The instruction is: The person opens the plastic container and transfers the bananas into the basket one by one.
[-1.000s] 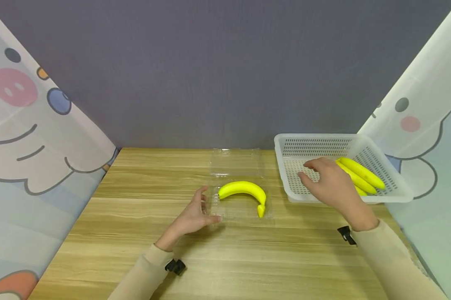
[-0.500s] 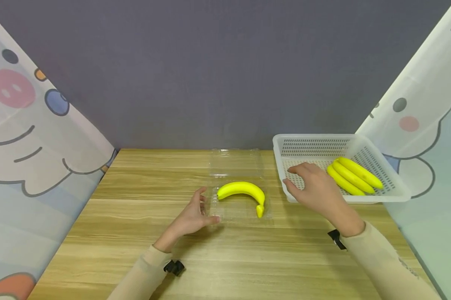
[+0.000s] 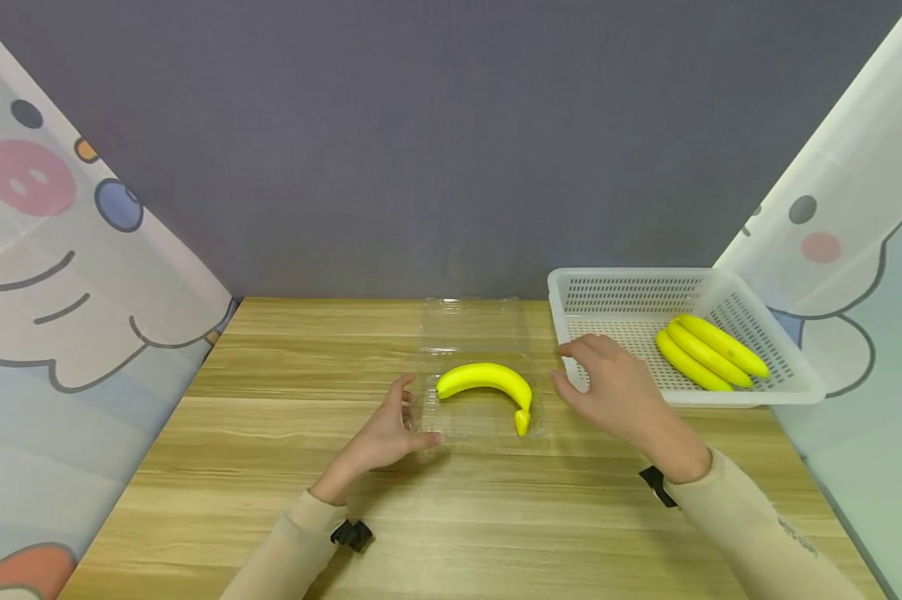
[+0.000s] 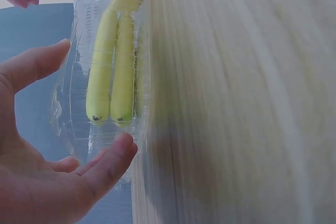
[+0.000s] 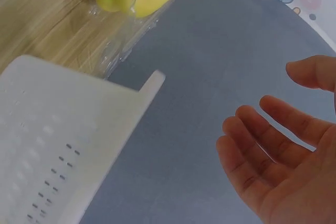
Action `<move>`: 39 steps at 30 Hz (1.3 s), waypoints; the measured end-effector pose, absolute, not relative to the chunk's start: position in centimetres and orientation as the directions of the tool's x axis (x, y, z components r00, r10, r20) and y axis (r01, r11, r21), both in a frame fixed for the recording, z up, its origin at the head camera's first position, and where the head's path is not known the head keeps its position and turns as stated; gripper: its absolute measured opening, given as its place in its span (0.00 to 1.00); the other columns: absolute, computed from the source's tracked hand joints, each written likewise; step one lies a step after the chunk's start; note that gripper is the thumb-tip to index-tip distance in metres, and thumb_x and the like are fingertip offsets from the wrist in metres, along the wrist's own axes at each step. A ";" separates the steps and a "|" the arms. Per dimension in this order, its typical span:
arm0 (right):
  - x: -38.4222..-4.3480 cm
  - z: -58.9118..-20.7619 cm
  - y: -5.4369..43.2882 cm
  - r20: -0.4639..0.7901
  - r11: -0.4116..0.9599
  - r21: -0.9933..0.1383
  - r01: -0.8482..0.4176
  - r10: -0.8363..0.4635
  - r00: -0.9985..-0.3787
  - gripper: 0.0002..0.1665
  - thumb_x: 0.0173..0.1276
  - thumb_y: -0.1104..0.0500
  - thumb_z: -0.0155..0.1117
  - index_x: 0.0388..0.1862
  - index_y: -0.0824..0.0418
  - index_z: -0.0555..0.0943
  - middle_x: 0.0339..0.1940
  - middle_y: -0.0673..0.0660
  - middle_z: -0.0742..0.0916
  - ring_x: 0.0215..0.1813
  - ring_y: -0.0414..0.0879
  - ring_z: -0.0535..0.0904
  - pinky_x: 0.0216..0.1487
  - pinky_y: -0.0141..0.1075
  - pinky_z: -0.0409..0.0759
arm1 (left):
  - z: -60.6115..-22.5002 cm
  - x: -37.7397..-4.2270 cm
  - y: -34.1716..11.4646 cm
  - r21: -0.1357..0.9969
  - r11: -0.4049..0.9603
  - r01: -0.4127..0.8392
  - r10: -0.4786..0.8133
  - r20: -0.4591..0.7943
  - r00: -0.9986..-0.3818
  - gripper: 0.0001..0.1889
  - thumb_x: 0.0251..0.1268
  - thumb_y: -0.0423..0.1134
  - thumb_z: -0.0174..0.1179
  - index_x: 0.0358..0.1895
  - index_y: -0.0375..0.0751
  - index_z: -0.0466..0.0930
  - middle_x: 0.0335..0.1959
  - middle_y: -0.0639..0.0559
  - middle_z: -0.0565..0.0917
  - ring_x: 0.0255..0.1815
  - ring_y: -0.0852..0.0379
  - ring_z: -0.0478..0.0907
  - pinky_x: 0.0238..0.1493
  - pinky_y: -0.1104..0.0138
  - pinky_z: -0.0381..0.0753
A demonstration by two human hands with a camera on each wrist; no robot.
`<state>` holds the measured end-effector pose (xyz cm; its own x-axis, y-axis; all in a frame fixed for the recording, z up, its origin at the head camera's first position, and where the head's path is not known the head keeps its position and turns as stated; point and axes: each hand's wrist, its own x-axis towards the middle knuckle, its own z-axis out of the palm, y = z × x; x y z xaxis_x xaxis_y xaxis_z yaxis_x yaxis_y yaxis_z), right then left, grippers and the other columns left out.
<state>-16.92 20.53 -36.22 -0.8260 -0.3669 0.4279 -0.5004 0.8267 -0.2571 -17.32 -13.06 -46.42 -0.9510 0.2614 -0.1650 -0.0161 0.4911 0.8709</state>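
Note:
A clear plastic clamshell box lies with its lid folded back. Yellow bananas sit in its tray; the head view shows one on top, and the left wrist view shows two ends stacked side by side through the clear wall. My left hand is at the box's left side, thumb by the front corner, fingers spread along the edge; contact is hard to tell. Above the front left corner of a white basket hovers my right hand, fingers loosely bent, holding nothing. Several bananas lie in the basket.
The box and basket stand on a wood-grain table, the basket at the back right. A grey panel rises behind the table. Cartoon-printed cloth hangs on both sides.
My right hand has moved left from over the middle of the basket to its front left corner, uncovering the basket's bananas. The left hand and the box have stayed in place.

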 end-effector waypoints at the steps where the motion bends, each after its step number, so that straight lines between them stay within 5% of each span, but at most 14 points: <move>1: -16.9 -36.3 20.4 0.437 0.822 -0.257 -0.508 -0.370 -0.820 0.19 0.65 0.53 0.70 0.48 0.65 0.85 0.46 0.59 0.88 0.49 0.57 0.82 0.45 0.52 0.83 | -46.4 -17.3 -13.1 0.871 0.492 -0.015 0.263 -0.165 -0.951 0.61 0.49 0.47 0.80 0.81 0.41 0.46 0.66 0.38 0.68 0.60 0.42 0.72 0.58 0.49 0.75; 17: -17.5 -37.0 18.0 0.502 0.763 -0.242 -0.600 -0.430 -0.750 0.16 0.63 0.55 0.72 0.46 0.64 0.86 0.43 0.57 0.88 0.46 0.55 0.83 0.43 0.48 0.84 | -46.4 -17.6 -13.0 0.863 0.505 -0.008 0.273 -0.169 -0.947 0.61 0.49 0.48 0.80 0.81 0.41 0.46 0.66 0.38 0.68 0.59 0.44 0.72 0.57 0.50 0.75; 39: -19.8 -39.3 13.3 0.371 0.752 -0.337 -0.566 -0.447 -0.814 0.19 0.67 0.53 0.69 0.49 0.64 0.85 0.47 0.59 0.88 0.50 0.55 0.83 0.49 0.49 0.83 | -46.6 -17.4 -13.1 0.871 0.491 -0.014 0.265 -0.165 -0.950 0.59 0.50 0.44 0.80 0.80 0.39 0.46 0.64 0.38 0.68 0.57 0.44 0.72 0.51 0.54 0.76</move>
